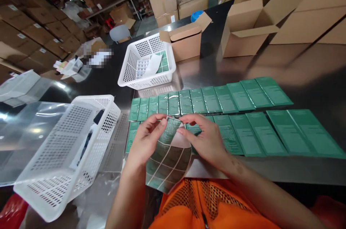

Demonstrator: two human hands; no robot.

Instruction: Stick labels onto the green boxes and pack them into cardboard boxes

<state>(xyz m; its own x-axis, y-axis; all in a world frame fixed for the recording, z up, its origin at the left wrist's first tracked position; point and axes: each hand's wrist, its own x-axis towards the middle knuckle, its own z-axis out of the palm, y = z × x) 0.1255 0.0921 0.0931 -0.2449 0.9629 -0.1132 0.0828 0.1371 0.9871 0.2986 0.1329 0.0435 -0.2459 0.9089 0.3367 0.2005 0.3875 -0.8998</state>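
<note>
A sheet of green labels (pixel 169 160), split into rectangles by pale lines, is held up close to my body. My left hand (pixel 144 137) pinches its upper left corner between thumb and fingers. At the upper right corner, the fingers of my right hand (pixel 207 140) close on the sheet's edge, beside a bare pale patch of backing. Whether a label is partly lifted there I cannot tell. Just beyond my hands lie two rows of flat green packets (pixel 227 99), overlapping side by side on the metal table. My hands hide part of the nearer row.
A white basket (pixel 147 84) with label sheets stands behind the rows. Another white basket (pixel 65 189) sits at the left, with clear plastic (pixel 29 139) beside it. Open cardboard boxes (pixel 187 47) stand at the back, and larger cartons (pixel 308 23) at the right.
</note>
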